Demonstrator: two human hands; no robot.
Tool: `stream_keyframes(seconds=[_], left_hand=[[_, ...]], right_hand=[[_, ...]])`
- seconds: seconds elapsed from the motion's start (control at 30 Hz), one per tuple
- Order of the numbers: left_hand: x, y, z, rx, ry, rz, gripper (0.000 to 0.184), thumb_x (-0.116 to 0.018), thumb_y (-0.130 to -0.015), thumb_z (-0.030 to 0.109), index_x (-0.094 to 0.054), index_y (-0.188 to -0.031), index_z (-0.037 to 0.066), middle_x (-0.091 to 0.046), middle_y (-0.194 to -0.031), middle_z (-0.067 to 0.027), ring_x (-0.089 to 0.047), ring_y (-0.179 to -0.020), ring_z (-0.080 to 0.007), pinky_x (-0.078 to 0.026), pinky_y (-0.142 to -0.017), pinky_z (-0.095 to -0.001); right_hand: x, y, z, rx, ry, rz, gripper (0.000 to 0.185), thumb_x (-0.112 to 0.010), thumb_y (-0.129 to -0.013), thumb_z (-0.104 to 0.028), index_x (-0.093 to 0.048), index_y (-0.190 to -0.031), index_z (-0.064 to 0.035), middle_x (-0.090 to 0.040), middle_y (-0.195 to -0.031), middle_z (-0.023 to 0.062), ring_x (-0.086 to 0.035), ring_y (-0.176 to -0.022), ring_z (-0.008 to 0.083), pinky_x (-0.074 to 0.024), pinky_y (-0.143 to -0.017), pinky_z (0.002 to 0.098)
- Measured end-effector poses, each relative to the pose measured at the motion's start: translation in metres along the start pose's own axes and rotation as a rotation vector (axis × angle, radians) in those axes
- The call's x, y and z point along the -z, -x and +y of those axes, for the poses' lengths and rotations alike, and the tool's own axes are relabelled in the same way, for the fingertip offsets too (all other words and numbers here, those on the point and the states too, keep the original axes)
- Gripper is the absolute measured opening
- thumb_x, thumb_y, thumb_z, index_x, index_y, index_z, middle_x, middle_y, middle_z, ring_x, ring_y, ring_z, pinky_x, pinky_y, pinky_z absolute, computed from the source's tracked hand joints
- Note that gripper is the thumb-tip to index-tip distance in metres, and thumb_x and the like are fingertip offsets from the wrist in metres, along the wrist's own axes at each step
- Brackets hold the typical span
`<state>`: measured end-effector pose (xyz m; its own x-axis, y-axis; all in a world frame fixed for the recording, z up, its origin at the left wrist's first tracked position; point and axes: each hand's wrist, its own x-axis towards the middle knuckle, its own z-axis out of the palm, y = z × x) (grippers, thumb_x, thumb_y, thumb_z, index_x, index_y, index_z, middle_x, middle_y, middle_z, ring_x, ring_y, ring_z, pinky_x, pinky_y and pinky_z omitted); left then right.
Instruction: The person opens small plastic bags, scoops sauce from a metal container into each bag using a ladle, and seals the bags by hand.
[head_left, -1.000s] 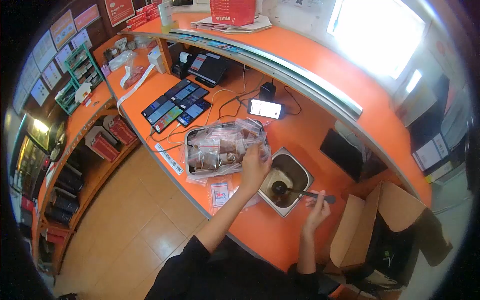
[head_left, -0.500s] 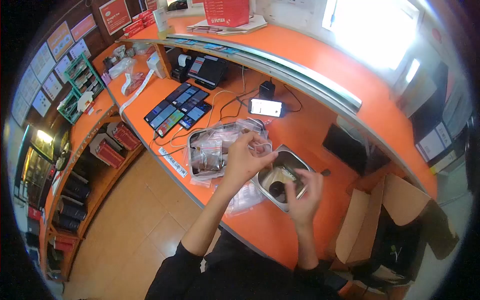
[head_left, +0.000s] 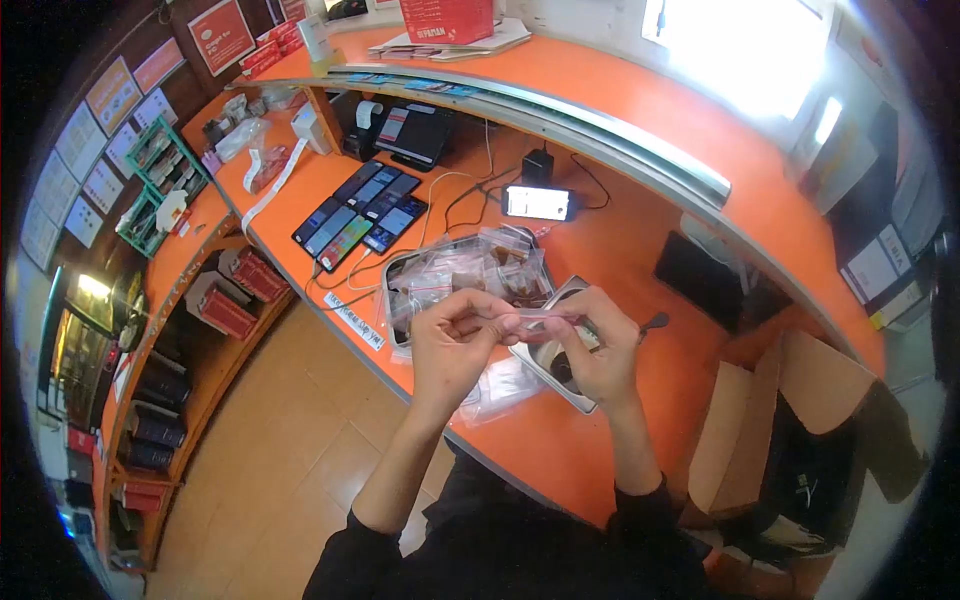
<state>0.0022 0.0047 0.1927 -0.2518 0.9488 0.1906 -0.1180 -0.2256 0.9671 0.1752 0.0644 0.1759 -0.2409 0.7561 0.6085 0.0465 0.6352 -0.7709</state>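
Observation:
My left hand and my right hand meet over the counter, both with fingers closed in a pinch. Between their fingertips is a small clear plastic zip bag, partly covered by the fingers. Behind my left hand stands a metal tray heaped with filled zip bags, some with brown contents. A smaller metal container sits under my right hand; a dark round thing inside is partly hidden. Flat clear bags lie in front of it. A dark spoon-like handle shows beside my right hand.
Several phones lie left on the orange counter, near a tablet. A lit phone and charger are behind the tray, with cables around. An open cardboard box stands at the right.
My right hand has moved up and left from over the small container to meet my left hand. Both now pinch the bag. My left hand has come slightly lower.

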Motion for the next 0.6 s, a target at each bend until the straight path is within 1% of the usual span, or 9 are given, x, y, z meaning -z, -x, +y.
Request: stream_keyframes(seconds=[0.03, 0.07, 0.13, 0.17, 0.23, 0.37, 0.43, 0.57, 0.6], left_hand=[[0.002, 0.002, 0.0, -0.001, -0.012, 0.031, 0.011, -0.073, -0.087, 0.002, -0.067, -0.095, -0.003, -0.071, -0.084, -0.0116, -0.069, -0.071, -0.0158, -0.059, -0.066, -0.0269], [0.004, 0.003, -0.001, -0.001, -0.013, 0.035, 0.011, -0.073, -0.087, 0.002, -0.067, -0.095, -0.003, -0.071, -0.084, -0.0116, -0.069, -0.071, -0.0158, -0.059, -0.066, -0.0269], [0.009, 0.005, -0.004, -0.008, -0.055, 0.059, 0.011, -0.074, -0.087, 0.004, -0.068, -0.094, -0.004, -0.071, -0.082, -0.011, -0.068, -0.066, -0.0152, -0.056, -0.058, -0.026], [0.009, 0.006, -0.004, -0.006, -0.056, 0.061, 0.011, -0.074, -0.087, 0.004, -0.068, -0.094, -0.004, -0.071, -0.082, -0.011, -0.068, -0.066, -0.0152, -0.056, -0.058, -0.026], [0.008, 0.008, -0.004, 0.016, -0.031, 0.032, 0.011, -0.074, -0.087, 0.005, -0.069, -0.092, -0.003, -0.071, -0.079, -0.0098, -0.067, -0.065, -0.0143, -0.052, -0.053, -0.0244], [0.014, 0.009, 0.0, 0.044, -0.075, 0.027, 0.01, -0.075, -0.087, 0.006, -0.07, -0.089, -0.003, -0.071, -0.076, -0.0083, -0.067, -0.064, -0.013, -0.05, -0.052, -0.0238], [0.016, 0.009, -0.005, 0.067, -0.111, 0.028, 0.008, -0.074, -0.086, 0.005, -0.071, -0.087, -0.002, -0.07, -0.074, -0.0079, -0.065, -0.062, -0.0126, -0.05, -0.053, -0.0245], [0.026, 0.009, -0.025, 0.05, -0.08, 0.068, 0.006, -0.074, -0.084, 0.002, -0.071, -0.085, -0.002, -0.071, -0.075, -0.0075, -0.065, -0.063, -0.013, -0.051, -0.056, -0.0256], [0.031, 0.007, -0.03, 0.03, -0.07, 0.098, 0.006, -0.074, -0.084, 0.003, -0.07, -0.086, -0.002, -0.071, -0.076, -0.0079, -0.065, -0.064, -0.0133, -0.051, -0.057, -0.0258]], right_hand=[[-0.001, -0.002, -0.003, 0.071, 0.069, -0.006, 0.007, -0.074, -0.082, -0.004, -0.068, -0.085, -0.001, -0.067, -0.081, 0.0094, -0.064, -0.074, 0.021, -0.0499, -0.068, 0.0305], [-0.003, -0.003, -0.004, 0.071, 0.065, -0.009, 0.007, -0.074, -0.082, -0.004, -0.068, -0.085, -0.001, -0.067, -0.081, 0.0094, -0.064, -0.074, 0.021, -0.0499, -0.068, 0.0305], [-0.009, -0.003, -0.006, 0.096, 0.098, -0.036, 0.007, -0.074, -0.08, -0.002, -0.067, -0.084, -0.0005, -0.067, -0.081, 0.0106, -0.065, -0.075, 0.0233, -0.0503, -0.068, 0.0312], [-0.012, -0.004, -0.009, 0.095, 0.095, -0.037, 0.007, -0.074, -0.08, -0.002, -0.067, -0.084, -0.0005, -0.067, -0.081, 0.0106, -0.065, -0.075, 0.0233, -0.0503, -0.068, 0.0312], [-0.018, -0.005, -0.013, 0.091, 0.06, -0.075, 0.008, -0.073, -0.078, 0.0, -0.067, -0.083, -0.0007, -0.066, -0.079, 0.0107, -0.065, -0.074, 0.0241, -0.0499, -0.066, 0.0328], [-0.023, -0.006, -0.009, 0.112, 0.073, -0.108, 0.01, -0.072, -0.077, 0.001, -0.064, -0.082, -0.0012, -0.064, -0.078, 0.01, -0.064, -0.072, 0.0242, -0.0492, -0.064, 0.0343], [-0.03, -0.008, -0.009, 0.153, 0.068, -0.133, 0.012, -0.072, -0.075, 0.001, -0.062, -0.082, -0.0018, -0.062, -0.077, 0.0094, -0.063, -0.07, 0.0243, -0.0485, -0.062, 0.0352], [-0.037, -0.004, -0.002, 0.117, 0.118, -0.172, 0.015, -0.073, -0.073, 0.0, -0.06, -0.081, -0.0022, -0.061, -0.077, 0.0091, -0.063, -0.071, 0.023, -0.049, -0.063, 0.0343], [-0.036, -0.003, -0.001, 0.071, 0.118, -0.163, 0.015, -0.073, -0.072, 0.0, -0.06, -0.08, -0.0025, -0.061, -0.076, 0.0091, -0.063, -0.071, 0.0222, -0.0495, -0.063, 0.0338]])
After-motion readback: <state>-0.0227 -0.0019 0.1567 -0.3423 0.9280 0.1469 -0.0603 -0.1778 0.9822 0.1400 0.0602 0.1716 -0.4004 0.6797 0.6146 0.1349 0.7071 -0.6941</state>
